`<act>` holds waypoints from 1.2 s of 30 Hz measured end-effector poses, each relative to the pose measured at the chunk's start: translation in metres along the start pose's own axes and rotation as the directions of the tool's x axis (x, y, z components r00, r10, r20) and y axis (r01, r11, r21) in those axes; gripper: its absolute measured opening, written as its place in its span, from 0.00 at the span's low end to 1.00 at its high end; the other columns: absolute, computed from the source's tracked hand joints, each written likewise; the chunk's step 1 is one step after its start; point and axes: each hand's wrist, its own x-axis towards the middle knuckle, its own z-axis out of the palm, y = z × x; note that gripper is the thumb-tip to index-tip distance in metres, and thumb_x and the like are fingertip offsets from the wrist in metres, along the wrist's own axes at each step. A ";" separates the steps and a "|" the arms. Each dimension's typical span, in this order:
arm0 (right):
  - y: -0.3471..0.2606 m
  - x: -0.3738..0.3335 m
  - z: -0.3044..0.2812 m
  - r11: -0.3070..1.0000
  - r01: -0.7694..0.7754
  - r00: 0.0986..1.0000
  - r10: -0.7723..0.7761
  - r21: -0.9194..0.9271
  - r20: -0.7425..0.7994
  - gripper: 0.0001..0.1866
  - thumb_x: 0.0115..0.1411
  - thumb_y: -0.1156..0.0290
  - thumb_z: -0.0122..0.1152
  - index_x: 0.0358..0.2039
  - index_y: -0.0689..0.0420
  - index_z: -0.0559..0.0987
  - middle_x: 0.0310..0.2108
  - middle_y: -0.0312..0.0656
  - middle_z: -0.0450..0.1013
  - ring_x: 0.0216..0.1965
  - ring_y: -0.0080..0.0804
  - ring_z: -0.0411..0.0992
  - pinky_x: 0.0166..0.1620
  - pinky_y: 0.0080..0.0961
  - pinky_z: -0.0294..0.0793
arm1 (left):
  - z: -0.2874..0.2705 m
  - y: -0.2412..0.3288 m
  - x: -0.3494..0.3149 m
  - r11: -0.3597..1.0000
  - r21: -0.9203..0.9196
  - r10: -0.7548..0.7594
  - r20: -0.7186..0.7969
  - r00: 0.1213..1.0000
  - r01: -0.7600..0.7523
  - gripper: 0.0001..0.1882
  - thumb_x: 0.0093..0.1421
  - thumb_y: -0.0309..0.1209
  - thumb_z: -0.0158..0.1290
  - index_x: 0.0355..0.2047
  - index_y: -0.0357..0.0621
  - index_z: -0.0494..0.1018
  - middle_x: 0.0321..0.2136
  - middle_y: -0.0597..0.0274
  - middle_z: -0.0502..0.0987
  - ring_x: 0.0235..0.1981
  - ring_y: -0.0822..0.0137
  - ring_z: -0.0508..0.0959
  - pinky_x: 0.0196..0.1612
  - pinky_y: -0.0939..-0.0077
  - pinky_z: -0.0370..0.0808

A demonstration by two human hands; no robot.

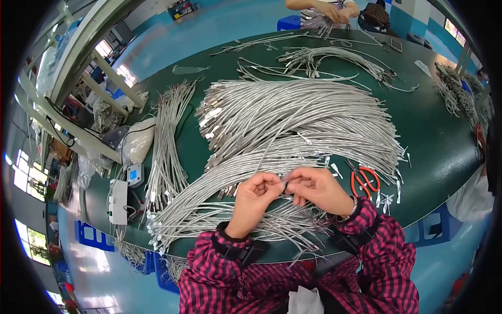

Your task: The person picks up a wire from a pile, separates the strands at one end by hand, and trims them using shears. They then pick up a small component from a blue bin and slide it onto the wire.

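My left hand (pixel 254 194) and my right hand (pixel 317 189) meet over the near edge of a dark green table (pixel 444 141). Both pinch the end of one thin silver cable (pixel 285 184) between their fingertips. Under and around the hands lies a big heap of silver cables (pixel 293 125) with flat metal ends. Red-handled scissors (pixel 364 180) lie just right of my right hand. My sleeves are red and black plaid.
A separate bundle of cables (pixel 167 152) lies at the left. A white bag (pixel 138 141) and small white devices (pixel 119 201) sit at the left table edge. More cables (pixel 334 57) lie at the far side, where another person's hands (pixel 334 10) work. Blue crates (pixel 94 236) stand below.
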 end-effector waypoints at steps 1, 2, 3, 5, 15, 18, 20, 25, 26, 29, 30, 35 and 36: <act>0.000 0.000 0.002 1.000 -0.004 1.000 0.004 -0.001 0.006 0.11 0.60 0.73 0.55 0.41 0.64 0.72 0.29 0.40 0.75 0.25 0.21 0.73 0.27 0.16 0.73 | 0.002 0.001 0.000 1.000 -0.018 0.006 0.000 1.000 -0.006 0.05 0.55 0.21 0.54 0.33 0.37 0.73 0.28 0.68 0.75 0.29 0.79 0.73 0.34 0.87 0.69; 0.001 0.001 0.004 1.000 -0.009 1.000 0.009 -0.002 0.012 0.10 0.60 0.74 0.54 0.41 0.64 0.72 0.29 0.40 0.75 0.25 0.21 0.73 0.27 0.15 0.73 | 0.003 0.002 -0.001 0.999 -0.036 0.012 0.001 1.000 -0.012 0.05 0.55 0.21 0.54 0.33 0.37 0.73 0.28 0.68 0.75 0.29 0.79 0.73 0.33 0.87 0.69; 0.002 0.001 0.005 1.000 -0.013 1.000 0.013 -0.002 0.019 0.10 0.60 0.74 0.54 0.40 0.65 0.72 0.29 0.40 0.75 0.24 0.21 0.73 0.27 0.15 0.72 | 0.003 0.003 -0.001 0.998 -0.054 0.018 0.001 1.000 -0.017 0.05 0.55 0.20 0.54 0.33 0.37 0.73 0.28 0.68 0.74 0.28 0.79 0.72 0.33 0.87 0.69; 0.005 0.003 0.007 1.000 -0.014 1.000 0.013 0.007 0.020 0.09 0.60 0.74 0.54 0.39 0.65 0.73 0.28 0.40 0.74 0.24 0.21 0.73 0.26 0.15 0.72 | 0.003 0.003 -0.001 0.998 -0.059 0.009 0.004 1.000 -0.008 0.04 0.55 0.21 0.54 0.33 0.37 0.73 0.28 0.68 0.74 0.28 0.80 0.72 0.33 0.87 0.68; 0.005 0.005 0.007 0.998 -0.018 0.999 0.016 0.058 0.045 0.06 0.60 0.74 0.54 0.32 0.65 0.74 0.25 0.38 0.73 0.23 0.21 0.73 0.24 0.13 0.71 | -0.009 -0.003 0.003 0.986 -0.155 -0.054 0.066 0.996 0.064 0.05 0.59 0.25 0.50 0.34 0.37 0.73 0.29 0.67 0.74 0.28 0.79 0.70 0.34 0.86 0.68; 0.009 0.005 0.006 0.999 0.001 0.999 -0.002 0.036 0.038 0.07 0.60 0.73 0.54 0.32 0.64 0.75 0.25 0.37 0.73 0.23 0.19 0.72 0.23 0.12 0.70 | -0.008 0.005 0.002 0.998 -0.040 -0.046 0.062 0.997 0.049 0.06 0.59 0.25 0.51 0.35 0.36 0.73 0.30 0.67 0.74 0.29 0.79 0.71 0.34 0.86 0.68; 0.011 0.004 0.005 1.000 0.010 0.999 -0.011 0.024 0.039 0.07 0.60 0.73 0.55 0.32 0.64 0.75 0.24 0.37 0.73 0.22 0.18 0.72 0.23 0.12 0.69 | -0.007 0.009 0.000 0.999 0.017 -0.041 0.056 0.998 0.040 0.06 0.59 0.24 0.51 0.36 0.35 0.73 0.30 0.67 0.75 0.29 0.79 0.71 0.35 0.86 0.69; 0.007 0.002 0.008 0.989 0.050 0.999 -0.050 -0.141 0.004 0.06 0.59 0.73 0.55 0.30 0.63 0.75 0.23 0.36 0.72 0.21 0.18 0.72 0.22 0.12 0.69 | -0.012 0.011 -0.003 0.992 0.118 -0.052 0.088 0.995 0.042 0.07 0.58 0.23 0.53 0.36 0.34 0.73 0.31 0.66 0.75 0.31 0.81 0.73 0.35 0.87 0.70; 0.006 0.002 0.009 0.982 0.057 0.998 -0.059 -0.179 -0.005 0.06 0.59 0.73 0.56 0.29 0.63 0.75 0.22 0.36 0.72 0.21 0.18 0.72 0.22 0.13 0.68 | -0.014 0.010 -0.003 0.987 0.154 -0.059 0.106 0.993 0.042 0.07 0.57 0.23 0.53 0.36 0.34 0.73 0.31 0.66 0.75 0.31 0.81 0.73 0.35 0.88 0.70; 0.006 0.003 0.011 0.959 0.095 0.995 -0.099 -0.267 -0.001 0.06 0.58 0.74 0.56 0.28 0.63 0.75 0.22 0.37 0.72 0.21 0.18 0.72 0.22 0.14 0.68 | -0.016 0.010 -0.004 0.976 0.217 -0.058 0.117 0.991 0.032 0.07 0.57 0.23 0.54 0.35 0.34 0.73 0.31 0.66 0.75 0.30 0.82 0.73 0.34 0.88 0.70; 0.007 0.003 0.011 0.941 0.122 0.992 -0.128 -0.316 0.002 0.05 0.58 0.74 0.57 0.28 0.63 0.75 0.22 0.37 0.72 0.21 0.18 0.72 0.21 0.14 0.68 | -0.017 0.009 -0.003 0.970 0.244 -0.054 0.121 0.991 0.023 0.06 0.56 0.23 0.54 0.35 0.34 0.73 0.31 0.66 0.76 0.30 0.82 0.73 0.34 0.89 0.70; 0.008 0.003 0.011 0.785 0.260 0.958 -0.284 -0.562 0.045 0.05 0.56 0.75 0.58 0.28 0.64 0.75 0.21 0.38 0.71 0.20 0.20 0.72 0.21 0.16 0.68 | -0.017 0.008 -0.001 0.958 0.284 -0.090 0.121 0.989 0.052 0.05 0.54 0.21 0.54 0.32 0.34 0.73 0.28 0.67 0.76 0.28 0.83 0.73 0.30 0.91 0.68; 0.009 0.003 0.011 0.784 0.261 0.958 -0.283 -0.563 0.049 0.05 0.56 0.75 0.58 0.28 0.64 0.75 0.21 0.38 0.71 0.20 0.20 0.72 0.21 0.16 0.68 | -0.016 0.007 -0.001 0.958 0.281 -0.088 0.118 0.989 0.052 0.05 0.54 0.21 0.54 0.32 0.34 0.73 0.28 0.67 0.76 0.28 0.83 0.73 0.30 0.91 0.68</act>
